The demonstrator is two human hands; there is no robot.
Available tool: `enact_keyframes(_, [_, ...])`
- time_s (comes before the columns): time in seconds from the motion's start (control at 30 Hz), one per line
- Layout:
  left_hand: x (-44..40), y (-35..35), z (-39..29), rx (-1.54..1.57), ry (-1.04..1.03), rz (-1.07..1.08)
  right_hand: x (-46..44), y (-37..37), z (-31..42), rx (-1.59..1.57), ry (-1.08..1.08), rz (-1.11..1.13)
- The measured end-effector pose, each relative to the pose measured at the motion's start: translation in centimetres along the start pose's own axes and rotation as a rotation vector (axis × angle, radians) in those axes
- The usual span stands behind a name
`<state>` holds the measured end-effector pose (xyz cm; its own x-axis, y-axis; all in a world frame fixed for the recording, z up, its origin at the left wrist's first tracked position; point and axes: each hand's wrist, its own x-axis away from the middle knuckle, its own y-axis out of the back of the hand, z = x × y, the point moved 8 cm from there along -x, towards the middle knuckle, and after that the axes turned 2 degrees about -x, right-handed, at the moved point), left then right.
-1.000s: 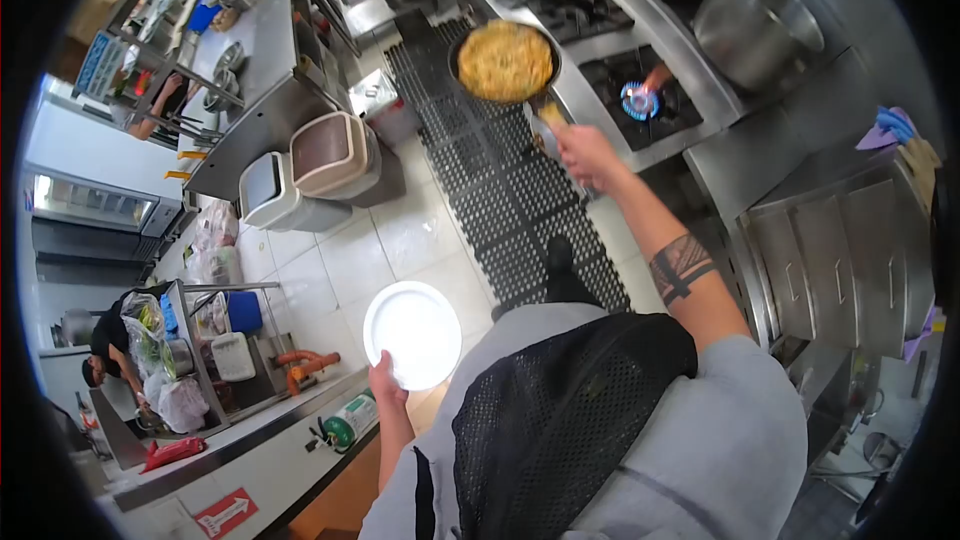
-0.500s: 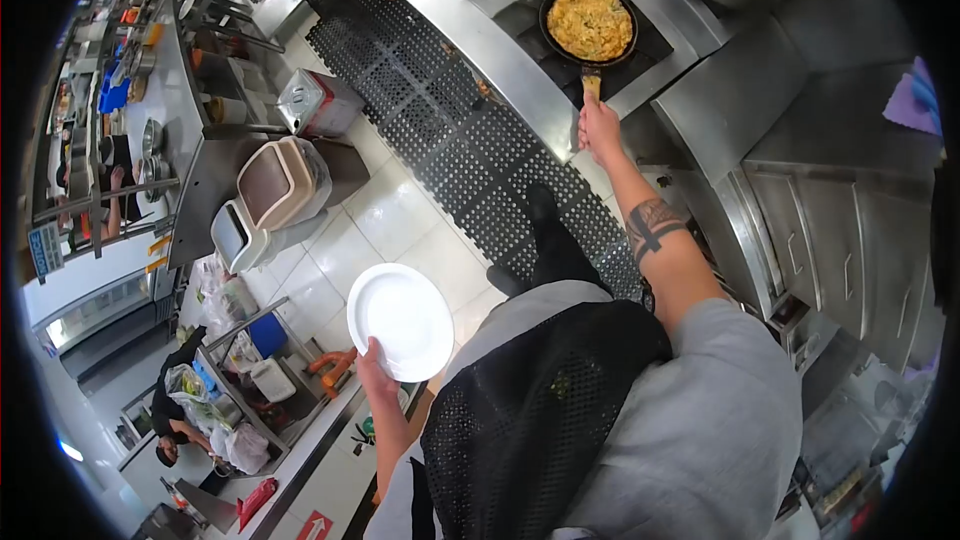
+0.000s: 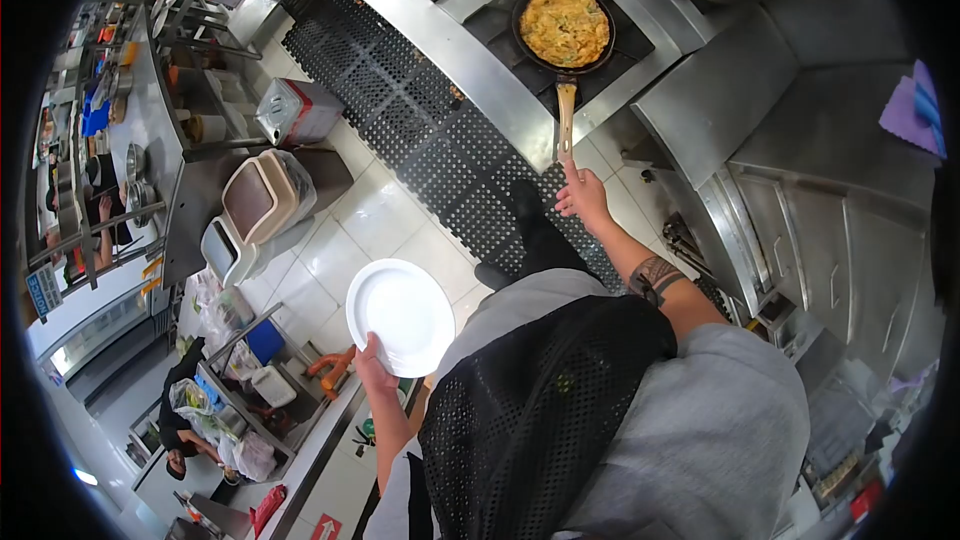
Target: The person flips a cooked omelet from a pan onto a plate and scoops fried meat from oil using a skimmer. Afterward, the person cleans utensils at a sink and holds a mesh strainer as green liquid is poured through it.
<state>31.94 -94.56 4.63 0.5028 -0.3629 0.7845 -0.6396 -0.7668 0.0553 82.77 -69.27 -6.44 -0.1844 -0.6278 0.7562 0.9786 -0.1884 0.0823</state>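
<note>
My left hand point(image 3: 376, 372) grips a white plate point(image 3: 402, 315) by its near rim, thumb on top; the plate's face is bare. On the stove burner sits a black frying pan point(image 3: 519, 40) with a browned omelette point(image 3: 565, 27) in it. The pan's tan handle point(image 3: 566, 112) points toward me over the stove's front edge. Just below the handle's end is my right hand point(image 3: 586, 198), its fingers apart. The index fingertip is at the handle's tip; whether it touches I cannot tell.
A steel stove front point(image 3: 470, 50) runs ahead of me, above a black rubber mat point(image 3: 420, 110). To the left stand plastic bins point(image 3: 262, 202) and a square metal tin point(image 3: 298, 112). Steel drawers point(image 3: 800, 230) are at right. Another person point(image 3: 178, 420) works at the lower left.
My right hand has let go of the pan handle and drawn back toward me, its fingers opening. The pan stays on the burner. The plate remains in my left hand.
</note>
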Motion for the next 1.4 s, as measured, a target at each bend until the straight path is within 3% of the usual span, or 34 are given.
enact_keyframes(0.57, [1.0,-0.8,-0.8,-0.107,-0.061,0.0,-1.2,0.1,-0.3,-0.061,0.059,0.039])
enact_keyframes(0.93, [2.0,1.0,-0.1,-0.11,-0.091,-0.077,-3.5,0.3,5.0,-0.043,0.195,-0.015])
enact_keyframes(1.4, [3.8,1.2,-0.2,-0.127,-0.095,-0.092,-1.2,-0.1,3.5,-0.036,0.152,0.035])
